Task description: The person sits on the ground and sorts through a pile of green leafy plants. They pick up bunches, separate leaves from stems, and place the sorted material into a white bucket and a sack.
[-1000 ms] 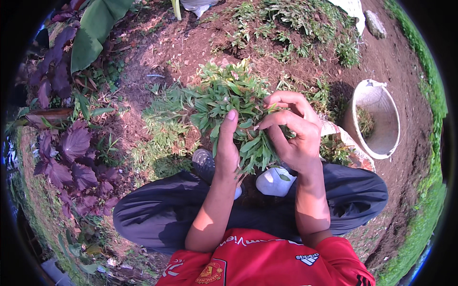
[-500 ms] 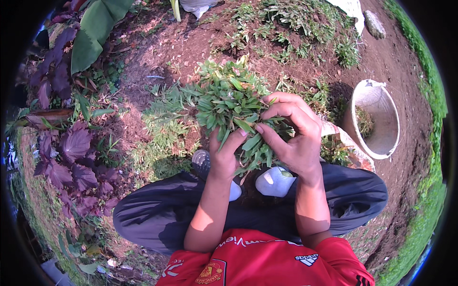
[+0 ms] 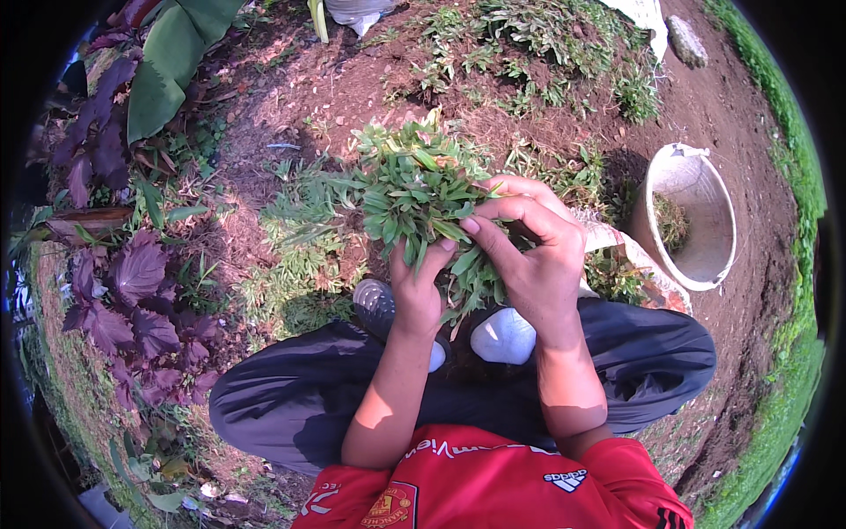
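A thick clump of broad-leaved grass [image 3: 410,198] is raised in front of me, above the ground between my knees. My left hand [image 3: 419,295] is closed on its near lower side, with the thumb lying against the leaves and the other fingers hidden beneath. At the right edge of the clump is my right hand [image 3: 542,260], its fingers bent and its thumb pressed among the leaves. Whether a single blade is pinched there is too fine to tell. More loose green leaves [image 3: 476,278] hang below, between the two hands.
A whitish bucket [image 3: 692,220] with some dry grass inside tilts on the soil at right. Beside it lies a pale sack [image 3: 652,278]. More grass clumps [image 3: 538,48] lie at the far side. Purple-leaved plants [image 3: 141,282] grow at left. My shoes [image 3: 502,337] are below the clump.
The right thumb and fingers have shifted slightly left and up over the clump. A yellowish leaf near the right fingertips no longer shows. The left hand keeps its hold.
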The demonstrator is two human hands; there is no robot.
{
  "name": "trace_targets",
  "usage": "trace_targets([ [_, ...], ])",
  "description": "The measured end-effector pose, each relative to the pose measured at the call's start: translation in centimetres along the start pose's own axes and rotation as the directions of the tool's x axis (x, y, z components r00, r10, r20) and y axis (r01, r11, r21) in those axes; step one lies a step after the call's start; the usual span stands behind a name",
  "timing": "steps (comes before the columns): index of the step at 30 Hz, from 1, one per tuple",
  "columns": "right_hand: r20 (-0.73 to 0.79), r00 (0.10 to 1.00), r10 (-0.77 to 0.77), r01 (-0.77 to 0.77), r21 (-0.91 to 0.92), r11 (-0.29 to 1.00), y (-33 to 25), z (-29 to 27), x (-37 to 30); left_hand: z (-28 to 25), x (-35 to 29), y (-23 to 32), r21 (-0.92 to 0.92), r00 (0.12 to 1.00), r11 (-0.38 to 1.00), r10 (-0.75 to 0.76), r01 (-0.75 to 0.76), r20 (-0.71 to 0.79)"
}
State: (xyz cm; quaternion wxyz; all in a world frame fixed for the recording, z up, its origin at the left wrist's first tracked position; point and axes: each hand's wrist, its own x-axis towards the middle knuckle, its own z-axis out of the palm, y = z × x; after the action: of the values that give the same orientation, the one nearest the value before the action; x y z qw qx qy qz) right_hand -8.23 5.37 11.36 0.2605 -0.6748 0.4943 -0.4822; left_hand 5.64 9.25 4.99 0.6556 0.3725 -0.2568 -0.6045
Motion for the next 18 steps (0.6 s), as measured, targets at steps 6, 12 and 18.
trace_targets([
  [6, 0.156, 0.953, 0.259, -0.299, 0.367, 0.881, 0.9, -1.0, -0.1, -0.2, 0.1, 0.1, -0.159, 0.999, 0.987, -0.037, 0.033, -0.021],
  [12, 0.163, 0.95, 0.266, -0.308, 0.623, 0.719, 1.9, -0.7, -0.1, -0.3, 0.4, -0.4, -0.149, 0.996, 0.989, -0.033, 0.021, -0.081],
  [18, 0.218, 0.907, 0.36, -0.398, 0.723, 0.565, 1.5, -1.2, -0.1, -0.1, 0.6, -0.9, -0.375, 0.986, 0.918, -0.16, 0.129, -0.054],
])
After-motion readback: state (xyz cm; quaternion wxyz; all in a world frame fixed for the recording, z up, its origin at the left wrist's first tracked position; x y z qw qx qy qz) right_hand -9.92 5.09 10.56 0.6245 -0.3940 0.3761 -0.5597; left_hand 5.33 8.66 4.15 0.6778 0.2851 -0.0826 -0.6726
